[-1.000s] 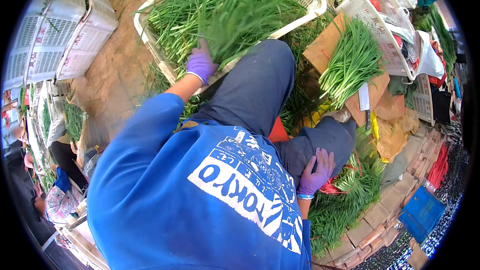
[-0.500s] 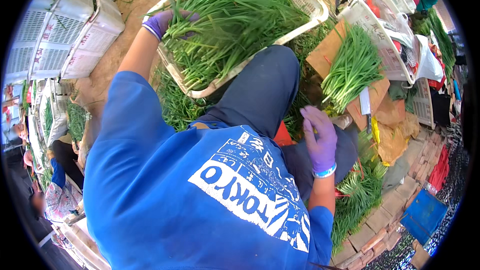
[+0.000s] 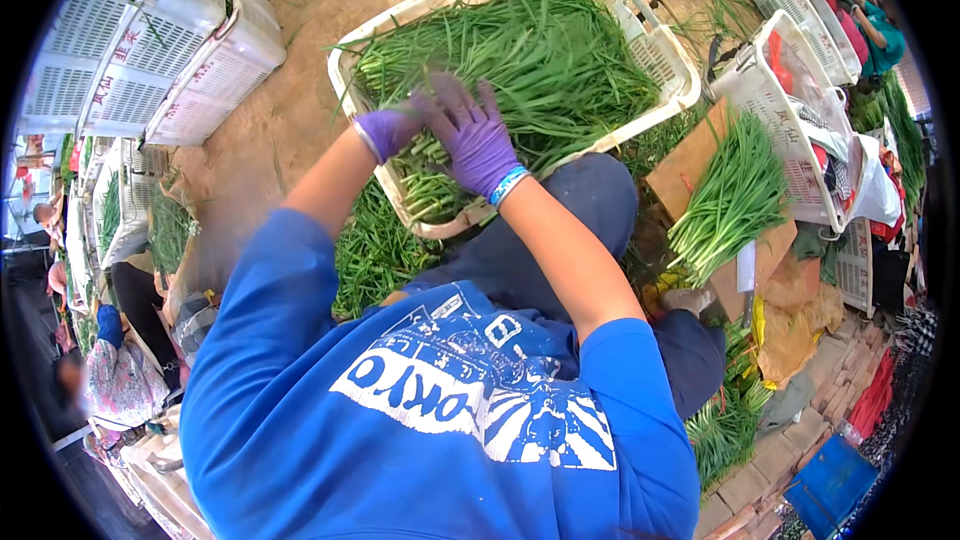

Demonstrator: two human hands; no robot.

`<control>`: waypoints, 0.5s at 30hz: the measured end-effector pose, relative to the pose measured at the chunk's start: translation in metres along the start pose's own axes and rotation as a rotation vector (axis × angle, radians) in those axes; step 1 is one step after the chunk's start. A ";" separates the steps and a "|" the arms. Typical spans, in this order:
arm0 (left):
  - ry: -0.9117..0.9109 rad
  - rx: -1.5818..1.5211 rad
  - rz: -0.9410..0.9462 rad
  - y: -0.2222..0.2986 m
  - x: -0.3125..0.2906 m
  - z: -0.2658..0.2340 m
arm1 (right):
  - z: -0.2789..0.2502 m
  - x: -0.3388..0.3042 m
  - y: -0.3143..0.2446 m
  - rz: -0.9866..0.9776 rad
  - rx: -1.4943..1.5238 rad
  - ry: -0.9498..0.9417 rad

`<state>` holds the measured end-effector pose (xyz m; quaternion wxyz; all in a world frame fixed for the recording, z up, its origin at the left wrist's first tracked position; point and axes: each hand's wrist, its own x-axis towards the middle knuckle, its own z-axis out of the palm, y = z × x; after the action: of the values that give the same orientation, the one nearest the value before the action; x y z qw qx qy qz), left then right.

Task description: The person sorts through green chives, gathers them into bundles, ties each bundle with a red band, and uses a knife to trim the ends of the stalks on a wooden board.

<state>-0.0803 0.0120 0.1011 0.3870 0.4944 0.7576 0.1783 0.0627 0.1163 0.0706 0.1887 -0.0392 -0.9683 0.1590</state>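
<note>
Lettering in play!
Bold capitals (image 3: 425, 397) cross the blue shirt (image 3: 400, 480), lower middle; red characters (image 3: 105, 83) mark white crates (image 3: 228, 52), upper left and right.

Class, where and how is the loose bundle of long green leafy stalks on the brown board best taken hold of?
Probably around the pale stem end of the loose green leafy bundle, the right purple-gloved hand coming from the person's own side. The stems lie roughly parallel there, pointing toward the person; the thin leafy tops lie looser at the far end.
</note>
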 end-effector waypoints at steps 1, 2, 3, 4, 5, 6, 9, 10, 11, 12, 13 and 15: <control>0.031 0.279 0.114 0.008 -0.015 0.000 | 0.004 0.001 0.006 -0.143 -0.055 0.035; 0.064 0.395 0.192 0.012 -0.026 0.003 | 0.007 0.003 0.012 -0.279 -0.117 0.067; 0.060 0.340 0.192 0.015 -0.035 0.005 | 0.006 0.006 0.013 -0.274 -0.119 0.065; -0.014 -0.603 0.068 0.015 -0.035 0.018 | 0.004 0.008 0.015 -0.194 0.009 -0.078; 0.053 -1.560 -0.063 0.015 -0.040 0.030 | 0.000 0.013 0.012 -0.120 0.145 -0.223; 0.049 -1.519 0.192 0.013 -0.043 0.033 | -0.001 0.020 0.006 -0.156 0.160 -0.079; 0.099 -1.387 0.295 0.044 -0.087 -0.013 | -0.027 0.038 0.014 0.190 0.194 -0.261; 0.195 -1.454 0.519 0.025 -0.107 -0.021 | -0.024 0.029 0.036 0.254 0.354 -0.086; 0.368 -1.562 0.825 0.013 -0.127 -0.028 | -0.016 0.015 0.065 0.317 0.515 0.083; 0.228 -1.440 1.220 0.015 -0.124 -0.044 | -0.009 0.003 0.087 0.404 0.730 0.296; 0.193 -1.494 1.398 0.016 -0.122 -0.052 | -0.009 -0.005 0.104 0.488 0.941 0.526; 0.427 -1.387 1.264 0.024 -0.108 -0.045 | -0.017 -0.012 0.119 0.490 1.100 0.727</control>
<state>-0.0770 -0.0682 0.1902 0.2796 0.4295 0.1318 0.8485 0.0824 0.2318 0.0428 0.4515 -0.2059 -0.5863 0.6404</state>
